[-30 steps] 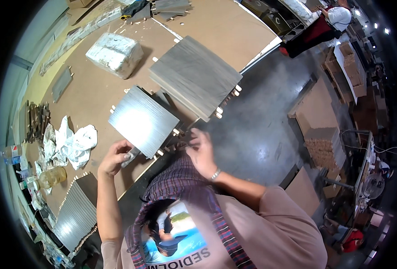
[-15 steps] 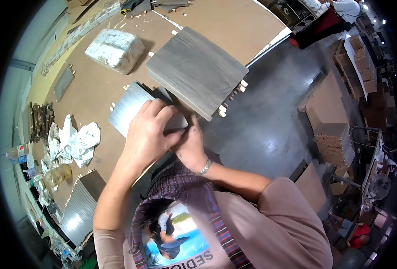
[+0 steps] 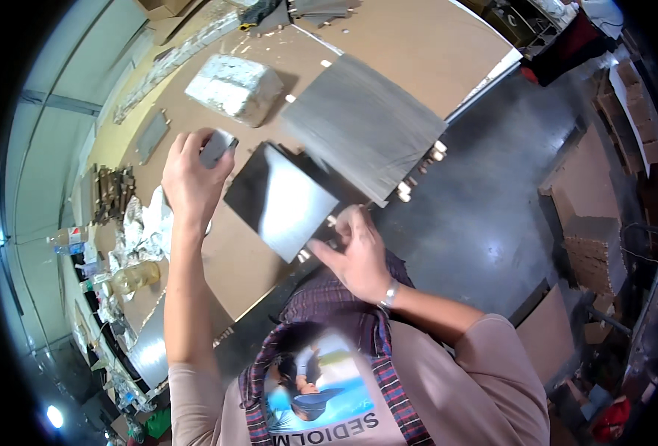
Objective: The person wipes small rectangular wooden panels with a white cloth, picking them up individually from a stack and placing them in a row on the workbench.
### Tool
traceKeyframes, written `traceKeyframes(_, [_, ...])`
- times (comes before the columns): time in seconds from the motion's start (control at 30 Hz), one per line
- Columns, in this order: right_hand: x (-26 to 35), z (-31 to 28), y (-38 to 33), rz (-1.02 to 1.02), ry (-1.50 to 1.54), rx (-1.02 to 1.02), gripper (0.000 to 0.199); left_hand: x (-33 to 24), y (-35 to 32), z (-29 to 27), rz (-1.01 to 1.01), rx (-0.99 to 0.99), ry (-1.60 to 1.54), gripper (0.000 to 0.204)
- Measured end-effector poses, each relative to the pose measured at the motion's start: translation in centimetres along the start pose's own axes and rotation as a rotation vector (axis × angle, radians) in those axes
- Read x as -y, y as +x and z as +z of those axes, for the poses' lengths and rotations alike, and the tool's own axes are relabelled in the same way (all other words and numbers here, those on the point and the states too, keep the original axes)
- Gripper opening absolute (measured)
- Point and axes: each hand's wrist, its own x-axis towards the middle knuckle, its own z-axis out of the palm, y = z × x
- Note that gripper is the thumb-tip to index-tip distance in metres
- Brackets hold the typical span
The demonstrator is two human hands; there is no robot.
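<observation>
My left hand [image 3: 191,178] is raised over the left part of the table, its fingers closed round a small dark grey block [image 3: 216,149]. In front of me lies a smaller grey panel [image 3: 284,202], shiny across its middle, with pale wooden dowels [image 3: 303,256] sticking out of its near edge. Beside its right corner is my right hand [image 3: 360,256], thumb stretched toward the edge and apart from the fingers; I see nothing held in it. Just beyond, a stack of larger grey panels [image 3: 366,123] also has dowels along its edges.
A white wrapped block [image 3: 234,89] stands behind the small panel. To the left are crumpled white cloth [image 3: 147,230], a bundle of dark strips [image 3: 113,195] and a yellowish bottle [image 3: 136,276]. The table's edge runs close to me; cardboard stacks [image 3: 585,245] stand on the floor at right.
My left hand has lifted off the small panel and moved up-left with the grey block. My right hand has come away from the panel's corner, its thumb and fingers now spread. The view has shifted.
</observation>
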Motion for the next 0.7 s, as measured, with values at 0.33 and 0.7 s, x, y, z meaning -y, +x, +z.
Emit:
traceKeyframes(0.33, [18.0, -4.5, 0.4, -1.125, -0.82, 0.287, 0.033, 3.3, -12.9, -9.0, -0.039, 0.141, -0.224, 0.033])
traceKeyframes(0.7, [30.7, 5.8, -4.2, -1.859, -0.705, 0.585, 0.036, 5.7, -22.2, -18.9, -0.306, 0.061, -0.156, 0.035])
